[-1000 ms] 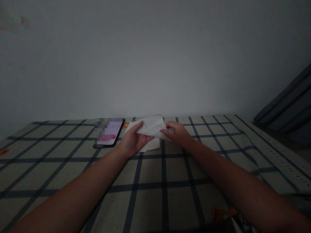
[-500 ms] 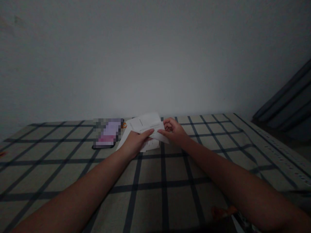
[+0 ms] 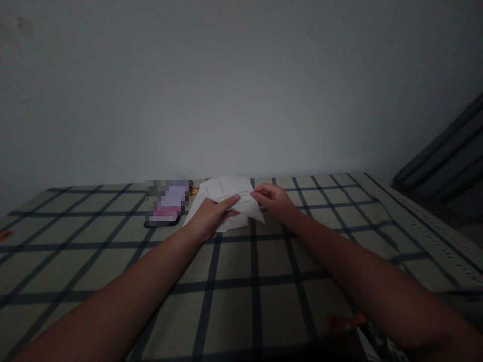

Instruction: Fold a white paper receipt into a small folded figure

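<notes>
A printed white sheet of paper (image 3: 230,187) is raised between my hands over the checked cloth. My left hand (image 3: 213,213) is closed on it, thumb across the top and fingers beneath. At the sheet's right edge my right hand (image 3: 273,198) pinches the paper between thumb and fingertips, the other fingers curled. The sheet's lower right corner droops in a point. More white papers (image 3: 194,206) lie under and behind my left hand, partly hidden by it. Their print is too small to read.
Left of the papers lies a phone (image 3: 169,201) with a lit, blurred screen, beside a small orange item (image 3: 193,191). A checked cloth (image 3: 234,311) covers the surface up to the pale wall (image 3: 241,90). Dark striped fabric (image 3: 449,151) hangs at the right.
My right thumb and fingers have shifted slightly up along the sheet's right edge, and its lower right corner now bends downward. My left hand keeps its hold.
</notes>
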Demonstrator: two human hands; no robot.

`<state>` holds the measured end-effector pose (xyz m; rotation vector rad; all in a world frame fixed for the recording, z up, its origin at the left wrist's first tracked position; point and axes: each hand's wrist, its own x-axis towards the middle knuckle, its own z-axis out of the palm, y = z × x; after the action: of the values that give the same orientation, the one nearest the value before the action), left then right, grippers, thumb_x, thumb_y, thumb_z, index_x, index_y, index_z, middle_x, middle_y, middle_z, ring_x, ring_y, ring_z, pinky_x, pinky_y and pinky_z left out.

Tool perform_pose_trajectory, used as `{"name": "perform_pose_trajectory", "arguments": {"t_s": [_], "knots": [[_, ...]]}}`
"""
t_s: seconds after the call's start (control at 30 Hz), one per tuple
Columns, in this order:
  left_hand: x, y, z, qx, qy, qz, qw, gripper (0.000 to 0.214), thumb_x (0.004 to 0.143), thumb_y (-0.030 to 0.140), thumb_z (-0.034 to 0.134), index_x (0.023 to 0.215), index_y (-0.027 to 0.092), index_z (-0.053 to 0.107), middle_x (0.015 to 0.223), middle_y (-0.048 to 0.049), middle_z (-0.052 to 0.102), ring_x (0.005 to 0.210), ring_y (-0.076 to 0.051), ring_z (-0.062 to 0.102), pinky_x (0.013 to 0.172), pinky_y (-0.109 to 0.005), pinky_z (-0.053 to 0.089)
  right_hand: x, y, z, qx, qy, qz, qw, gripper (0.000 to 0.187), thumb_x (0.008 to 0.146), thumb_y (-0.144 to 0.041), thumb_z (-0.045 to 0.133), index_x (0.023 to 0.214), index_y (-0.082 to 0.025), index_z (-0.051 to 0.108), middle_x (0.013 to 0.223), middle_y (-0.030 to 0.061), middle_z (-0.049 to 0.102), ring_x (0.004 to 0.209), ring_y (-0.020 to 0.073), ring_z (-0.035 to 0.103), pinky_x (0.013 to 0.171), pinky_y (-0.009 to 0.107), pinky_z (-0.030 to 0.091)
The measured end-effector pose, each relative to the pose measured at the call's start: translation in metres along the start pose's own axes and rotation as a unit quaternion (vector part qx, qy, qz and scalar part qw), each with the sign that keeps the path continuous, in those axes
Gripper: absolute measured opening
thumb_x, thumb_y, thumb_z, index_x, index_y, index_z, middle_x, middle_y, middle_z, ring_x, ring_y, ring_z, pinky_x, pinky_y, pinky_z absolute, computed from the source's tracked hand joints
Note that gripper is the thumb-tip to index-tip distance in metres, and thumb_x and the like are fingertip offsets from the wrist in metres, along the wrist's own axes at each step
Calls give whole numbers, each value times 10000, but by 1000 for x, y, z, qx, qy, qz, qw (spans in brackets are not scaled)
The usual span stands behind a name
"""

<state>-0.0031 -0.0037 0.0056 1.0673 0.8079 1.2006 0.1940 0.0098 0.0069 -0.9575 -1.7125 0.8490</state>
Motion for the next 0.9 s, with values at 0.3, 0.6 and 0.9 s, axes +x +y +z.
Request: {"name": "perform_pose_trajectory", "arguments": {"t_s": [0.3, 0.6, 0.9], "knots": [[1, 0, 0, 9, 2, 19, 1000, 678, 720, 212, 781, 1348, 240, 526, 1267, -128, 648, 1018, -277, 676, 708, -325, 614, 0, 1, -1, 7, -19, 8, 1000, 273, 828, -424, 616, 808, -153, 642, 754, 11, 643, 674, 114, 585, 626, 237, 468], [6, -5, -5, 0, 24, 7, 1000, 559, 722, 209, 780, 1257, 187, 621, 1220, -148, 674, 1002, -282, 688, 737, -305, 608, 0, -2, -1, 22, -30, 22, 999, 272, 816, -425, 628, 804, -154, 636, 736, 13, 636, 652, 110, 581, 608, 238, 472], [5, -3, -7, -1, 22, 3, 1000, 551, 703, 199, 786, 1233, 176, 639, 1200, -157, 683, 982, -294, 694, 740, -346, 611, -2, -5, -1, 5, -31, 23, 999, 288, 816, -435, 618, 775, -150, 623, 676, 0, 599, 606, 101, 544, 554, 228, 433]]}}
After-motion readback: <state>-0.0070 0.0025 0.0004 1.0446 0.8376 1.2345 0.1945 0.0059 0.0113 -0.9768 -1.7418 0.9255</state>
